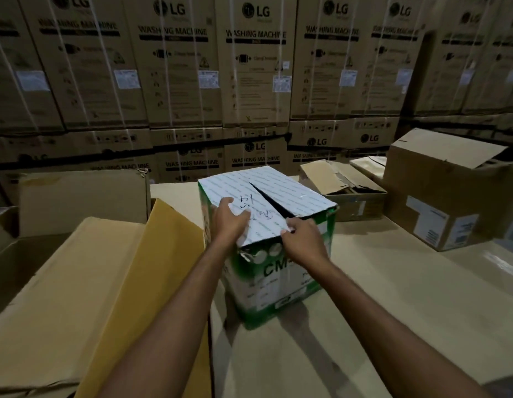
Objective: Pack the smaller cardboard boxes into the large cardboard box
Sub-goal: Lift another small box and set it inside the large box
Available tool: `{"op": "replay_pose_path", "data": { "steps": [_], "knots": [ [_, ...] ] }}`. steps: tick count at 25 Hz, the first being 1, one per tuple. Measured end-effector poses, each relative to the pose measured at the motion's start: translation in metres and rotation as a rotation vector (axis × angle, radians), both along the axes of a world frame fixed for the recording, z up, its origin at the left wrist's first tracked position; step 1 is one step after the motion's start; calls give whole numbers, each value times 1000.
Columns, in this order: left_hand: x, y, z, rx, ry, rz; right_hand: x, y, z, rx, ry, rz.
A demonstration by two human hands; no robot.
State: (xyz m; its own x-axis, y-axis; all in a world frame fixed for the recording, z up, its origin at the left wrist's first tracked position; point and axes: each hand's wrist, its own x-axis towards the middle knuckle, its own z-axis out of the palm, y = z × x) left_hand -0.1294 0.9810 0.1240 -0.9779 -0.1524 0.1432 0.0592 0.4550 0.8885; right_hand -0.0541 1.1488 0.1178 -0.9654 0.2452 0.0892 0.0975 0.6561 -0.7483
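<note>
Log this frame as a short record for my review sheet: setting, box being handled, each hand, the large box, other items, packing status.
setting: work surface before stacked LG washing machine cartons
handled item: green-and-white box, top flaps nearly closed, dark slit between them
left hand: rests flat on the near top flap
right hand: pinches that flap's near edge
large cardboard box: left of it, one flap standing up
others: brown boxes at right
status: not yet packed

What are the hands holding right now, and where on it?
The right hand pinches the near edge of the top flap of the green and white cardboard box; the left hand presses flat on that flap.
</note>
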Motion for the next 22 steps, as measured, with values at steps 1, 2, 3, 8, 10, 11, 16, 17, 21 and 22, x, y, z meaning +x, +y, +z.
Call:
{"op": "replay_pose_path", "data": {
  "steps": [1, 2, 3, 8, 10, 11, 16, 17, 21, 22],
  "knots": [
    [1, 4, -3, -9, -17, -14, -2, -2, -6, -35, 31, 48],
    [2, 6, -8, -34, -25, -24, -4, -2, -11, -50, 73, 61],
    [0, 6, -11, -65, -21, -40, -4, 0, -14, -18, 134, 28],
    [-10, 0, -4, -124, 42, -71, -19, 37, -21, 259, 256, -195],
    [-15, 3, -4, -146, 75, -69, -30, 50, -21, 262, 133, -102],
    [-19, 3, -2, -175, 80, -60, -35, 53, -23, 271, 92, -57],
    [-15, 62, 19, -220, 350, -67, -56, 73, -31, 120, 250, -45],
    [-14, 86, 21, -187, 397, -101, -64, 89, -31, 4, 302, -64],
    [-33, 202, 17, -38, 430, -172, -116, 194, -43, -133, 382, -117],
    [-42, 230, 13, -24, 440, -181, -131, 224, -49, -118, 366, -127]
  ]
}}
